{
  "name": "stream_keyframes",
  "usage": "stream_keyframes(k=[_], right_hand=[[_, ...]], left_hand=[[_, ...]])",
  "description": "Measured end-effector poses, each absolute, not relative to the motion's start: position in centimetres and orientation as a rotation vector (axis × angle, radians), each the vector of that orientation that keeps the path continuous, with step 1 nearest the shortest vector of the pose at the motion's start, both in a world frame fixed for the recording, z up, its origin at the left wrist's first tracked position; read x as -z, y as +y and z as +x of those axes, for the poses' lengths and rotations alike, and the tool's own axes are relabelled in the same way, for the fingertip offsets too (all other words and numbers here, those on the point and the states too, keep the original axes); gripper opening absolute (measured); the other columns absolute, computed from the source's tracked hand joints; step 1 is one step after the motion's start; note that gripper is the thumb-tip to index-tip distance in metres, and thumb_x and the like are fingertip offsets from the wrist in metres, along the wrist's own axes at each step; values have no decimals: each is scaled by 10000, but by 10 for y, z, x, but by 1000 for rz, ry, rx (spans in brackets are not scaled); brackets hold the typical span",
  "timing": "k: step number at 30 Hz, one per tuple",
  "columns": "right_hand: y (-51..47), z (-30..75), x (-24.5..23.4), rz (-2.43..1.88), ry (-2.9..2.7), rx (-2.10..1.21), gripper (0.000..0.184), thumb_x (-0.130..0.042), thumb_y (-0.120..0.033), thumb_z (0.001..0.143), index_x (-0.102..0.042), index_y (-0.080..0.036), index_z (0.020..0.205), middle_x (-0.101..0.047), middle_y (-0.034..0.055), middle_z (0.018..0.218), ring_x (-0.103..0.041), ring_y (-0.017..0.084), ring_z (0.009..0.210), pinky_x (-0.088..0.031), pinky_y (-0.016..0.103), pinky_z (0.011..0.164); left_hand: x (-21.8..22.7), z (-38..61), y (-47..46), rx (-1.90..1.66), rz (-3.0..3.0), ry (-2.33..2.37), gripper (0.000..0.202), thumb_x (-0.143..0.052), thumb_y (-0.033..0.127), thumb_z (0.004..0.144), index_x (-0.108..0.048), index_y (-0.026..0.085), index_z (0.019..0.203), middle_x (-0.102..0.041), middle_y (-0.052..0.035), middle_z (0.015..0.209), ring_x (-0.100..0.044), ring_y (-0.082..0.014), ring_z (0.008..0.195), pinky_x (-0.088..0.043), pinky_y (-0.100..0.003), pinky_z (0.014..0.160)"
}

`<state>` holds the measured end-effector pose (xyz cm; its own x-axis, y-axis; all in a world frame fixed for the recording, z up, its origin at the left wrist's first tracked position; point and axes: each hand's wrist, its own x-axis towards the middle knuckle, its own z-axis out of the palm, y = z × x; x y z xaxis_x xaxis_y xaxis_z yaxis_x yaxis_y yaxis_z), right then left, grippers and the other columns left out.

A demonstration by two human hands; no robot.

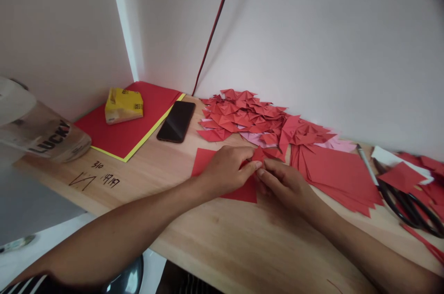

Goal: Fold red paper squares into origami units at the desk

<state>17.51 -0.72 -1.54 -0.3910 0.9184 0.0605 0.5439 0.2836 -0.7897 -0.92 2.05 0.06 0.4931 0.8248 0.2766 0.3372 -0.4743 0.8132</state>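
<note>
Wooden desk (222,238), red paper square (203,160) in grip of left hand (227,171), right hand (284,184)

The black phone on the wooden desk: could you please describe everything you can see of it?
The phone is a slim black slab with rounded corners and a dark, glossy screen, apparently off. It lies flat, face up, on the wooden desk, angled toward the back wall. Its left edge runs along the yellow-edged red paper stack; whether they touch is unclear. Folded red paper pieces lie to its right, apart. Nothing rests on it.
</note>
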Motion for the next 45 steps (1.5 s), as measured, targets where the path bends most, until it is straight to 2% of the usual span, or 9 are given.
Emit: stream_keyframes(k=[5, 9, 13, 16, 19, 23, 27, 37, 45], right_hand=[[-6, 174, 15, -1248, -1967, -1120, 353, -417, -376, 994, -540, -201, 713, -560, -1, 653, -511, 124, 597, -400, 272, 591], [-5, 176, 16, -1238, -1890, -1222, 295, -431, -357, 984, -546, -204, 759, -591, 2, 686, -526, 124, 608, -407, 266, 585], [-7, 176, 17, -1338, -1908, -1111, 264, -437, -296, 931, -486, -216, 684, -565, -2, 631, -500, 131, 573, -386, 275, 560], [-9, 174, 18, -1433, -1961, -947, 234, -432, -274, 885, -454, -225, 657, -503, -12, 600, -460, 139, 557, -346, 284, 538], [-11, 172, 17, -1453, -1983, -838, 214, -435, -257, 866, -443, -227, 655, -475, -18, 599, -444, 141, 559, -327, 286, 533], [-9, 174, 14, -1341, -1972, -1007, 284, -423, -317, 945, -515, -208, 699, -562, 2, 647, -511, 140, 597, -390, 287, 577], [-8, 178, 14, -1230, -1967, -1092, 343, -456, -409, 986, -568, -194, 743, -590, 3, 668, -531, 127, 612, -408, 269, 588], [-4, 185, 20, -994, -1844, -1405, 378, -486, -444, 993, -586, -183, 738, -596, -8, 644, -513, 89, 547, -385, 223, 516], [-6, 179, 18, -1164, -1929, -1231, 396, -463, -432, 997, -572, -186, 706, -578, -5, 625, -502, 100, 551, -397, 238, 536]], left_hand=[[1, -10, 25, -930, 1974, 1000, 408, -575, 252, 875, -336, 164, 556, -398, 36, 622, -367, -95, 619, -290, -260, 615], [3, -11, 30, -871, 1843, 1002, 366, -590, 286, 871, -424, 164, 569, -428, 31, 631, -418, -107, 651, -329, -253, 621], [3, -12, 29, -782, 1881, 987, 328, -602, 313, 876, -505, 158, 604, -477, 27, 612, -452, -113, 652, -345, -249, 619], [3, -11, 25, -754, 2016, 982, 271, -566, 280, 899, -556, 154, 660, -557, 10, 670, -485, -114, 669, -346, -251, 625], [3, -10, 21, -789, 2133, 1005, 266, -523, 252, 919, -549, 155, 673, -571, 7, 669, -482, -110, 637, -334, -255, 613], [3, -10, 23, -868, 2008, 975, 329, -572, 233, 886, -469, 158, 583, -520, 26, 605, -489, -99, 629, -367, -234, 628], [3, -11, 25, -811, 1850, 851, 289, -537, 224, 901, -530, 159, 619, -536, 33, 589, -507, -89, 602, -399, -221, 624], [4, -12, 28, -703, 1583, 680, 339, -567, 396, 905, -558, 141, 683, -502, 44, 557, -454, -54, 493, -357, -196, 514], [1, -13, 27, -716, 1783, 855, 326, -558, 317, 901, -525, 149, 624, -540, 22, 578, -476, -77, 551, -368, -210, 539]])
